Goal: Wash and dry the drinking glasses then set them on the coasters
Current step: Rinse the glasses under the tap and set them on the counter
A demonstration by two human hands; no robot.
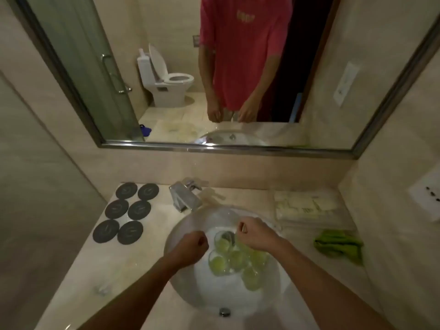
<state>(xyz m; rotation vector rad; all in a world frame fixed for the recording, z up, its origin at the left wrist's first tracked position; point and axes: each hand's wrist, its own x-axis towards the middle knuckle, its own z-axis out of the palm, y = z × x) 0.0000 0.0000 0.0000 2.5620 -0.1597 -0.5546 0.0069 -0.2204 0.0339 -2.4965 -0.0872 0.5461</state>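
Several green-tinted drinking glasses lie clustered in the round sink basin. My left hand hovers over the basin's left side, fingers curled into a fist with nothing in it. My right hand hangs above the glasses at the basin's back, fingers also curled and empty. Several dark round coasters lie in two columns on the counter left of the sink, all bare.
A chrome faucet stands behind the basin. A green cloth lies crumpled on the counter at the right, with folded white towels behind it. A large mirror covers the wall. A drain knob sits at the front.
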